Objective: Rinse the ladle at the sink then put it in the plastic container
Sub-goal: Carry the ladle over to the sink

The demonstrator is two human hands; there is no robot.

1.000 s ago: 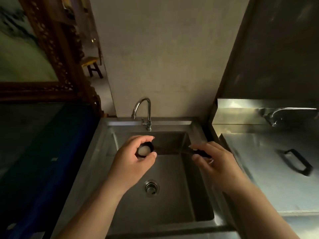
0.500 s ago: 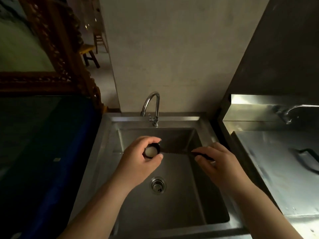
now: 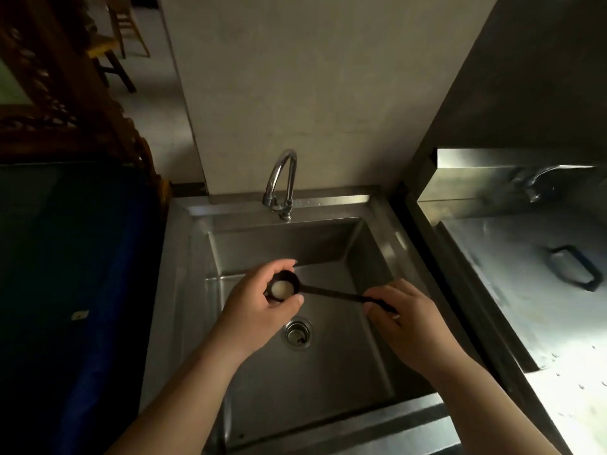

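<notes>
A small black ladle (image 3: 331, 293) with a pale inside to its bowl is held level over the steel sink (image 3: 361, 372). My left hand (image 3: 262, 310) cups the bowl end, thumb and fingers curled around it. My right hand (image 3: 404, 320) pinches the far end of the ribbed handle. The curved tap (image 3: 283, 178) stands behind at the sink's back edge, with no water running from it. The drain (image 3: 298, 333) lies below the ladle. No plastic container is in view.
A steel counter (image 3: 525, 290) with a black handle (image 3: 573, 267) lies to the right, a second tap (image 3: 538, 182) behind it. A dark blue surface (image 3: 82, 290) fills the left. Carved wooden frame (image 3: 59, 103) and stools stand at the far left.
The view has shifted left and tilted down, so the sink sits lower and more to the right. Both hands keep their hold on the ladle over the basin.
</notes>
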